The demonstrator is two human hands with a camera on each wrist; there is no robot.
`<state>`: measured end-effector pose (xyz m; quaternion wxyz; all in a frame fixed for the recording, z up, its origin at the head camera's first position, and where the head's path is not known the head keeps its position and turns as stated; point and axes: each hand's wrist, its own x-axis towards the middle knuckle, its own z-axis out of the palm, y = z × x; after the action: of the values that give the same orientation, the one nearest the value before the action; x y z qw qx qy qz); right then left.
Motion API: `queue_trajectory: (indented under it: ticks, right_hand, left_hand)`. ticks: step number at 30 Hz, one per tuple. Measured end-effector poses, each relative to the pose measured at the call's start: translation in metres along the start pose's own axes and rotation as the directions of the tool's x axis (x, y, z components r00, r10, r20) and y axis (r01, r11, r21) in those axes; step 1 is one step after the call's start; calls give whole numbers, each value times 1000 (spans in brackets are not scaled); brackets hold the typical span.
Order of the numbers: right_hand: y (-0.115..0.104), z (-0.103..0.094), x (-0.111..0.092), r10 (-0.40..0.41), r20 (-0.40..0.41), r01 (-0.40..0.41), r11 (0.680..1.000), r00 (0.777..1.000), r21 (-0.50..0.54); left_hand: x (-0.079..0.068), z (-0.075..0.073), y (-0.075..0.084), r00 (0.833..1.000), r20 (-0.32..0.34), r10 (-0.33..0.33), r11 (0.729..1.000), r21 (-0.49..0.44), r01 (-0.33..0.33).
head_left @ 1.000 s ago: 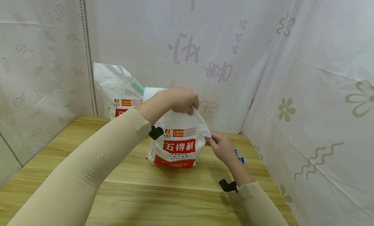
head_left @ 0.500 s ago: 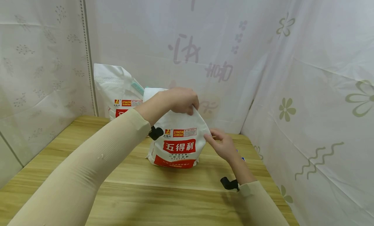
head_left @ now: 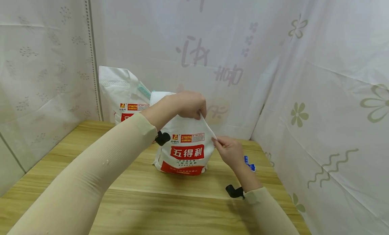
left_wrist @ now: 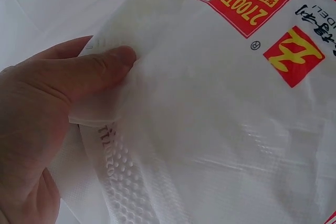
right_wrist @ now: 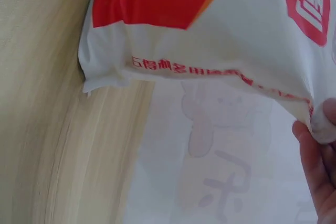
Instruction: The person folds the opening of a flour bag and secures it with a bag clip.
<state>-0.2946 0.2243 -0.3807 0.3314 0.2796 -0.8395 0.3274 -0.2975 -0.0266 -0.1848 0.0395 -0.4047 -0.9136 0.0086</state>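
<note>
A white flour bag (head_left: 186,127) with red printing stands upright in the middle of the wooden table. My left hand (head_left: 190,105) reaches across and grips its top edge. In the left wrist view the thumb (left_wrist: 102,69) of that hand lies over the white plastic near a dimpled band, with the fingers behind. Lower down, my right hand (head_left: 228,152) pinches the bag's right side edge between thumb and fingers. In the right wrist view, the right hand (right_wrist: 320,150) draws the side out to a point, and the bag's bottom corner (right_wrist: 102,72) rests by the table.
A second, similar white bag (head_left: 117,88) stands behind to the left, partly hidden by the left arm. It has a teal strip (head_left: 144,91) near its top. A small blue-and-white item (head_left: 250,164) lies right of the right hand. Patterned curtains (head_left: 282,93) enclose the table (head_left: 146,208).
My right hand loosens at the bag's side edge, then pinches it again slightly higher. The blue item, mostly covered half a second ago, shows again. My left hand stays in place.
</note>
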Motion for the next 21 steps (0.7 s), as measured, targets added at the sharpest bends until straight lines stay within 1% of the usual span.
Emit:
queue_trajectory:
  ticks: [1, 2, 3, 5, 7, 8, 10, 12, 15, 18, 21]
  right_hand:
    - [-1, 0, 0, -15, 0, 15, 1000, 1000, -26]
    - [-1, 0, 0, -9, 4, 9, 999, 1000, -38]
    - [-3, 0, 1, 15, 17, -14, 999, 1000, -29]
    - [-5, -1, 3, 89, 69, -91, 996, 994, 27]
    - [-8, -2, 7, 158, 119, -170, 980, 980, 99]
    - [-9, -2, 9, 178, 136, -196, 972, 975, 128]
    - [-12, -2, 12, 191, 158, -218, 961, 969, 172]
    - [-15, -2, 14, 192, 145, -217, 960, 971, 178]
    - [-18, 0, 13, 179, 97, -192, 971, 979, 143]
    - [-21, 2, 12, 126, 48, -129, 990, 991, 57]
    - [-22, 4, 11, 87, 29, -86, 996, 996, -14]
  left_hand:
    - [0, 0, 0, 1000, 1, 3, 1000, 0, -3]
    - [0, 0, 0, 1000, 1, 5, 1000, -1, -5]
    - [0, 0, -1, 1000, -1, 6, 1000, -2, -6]
    - [0, 0, -1, 1000, -4, 9, 1000, -3, -9]
    - [0, 0, -2, 1000, -7, 9, 1000, -7, -9]
    - [0, 0, -2, 1000, -10, 8, 1000, -6, -8]
    - [0, 0, -2, 1000, -12, 4, 1000, -4, -4]
    - [0, 0, -2, 1000, -16, 0, 1000, -1, 0]
    - [0, 1, -2, 1000, -23, -1, 1000, 7, 1]
    - [0, 3, -2, 999, -34, 2, 1000, 12, -2]
    - [0, 5, -2, 999, -47, 7, 1000, 19, -6]
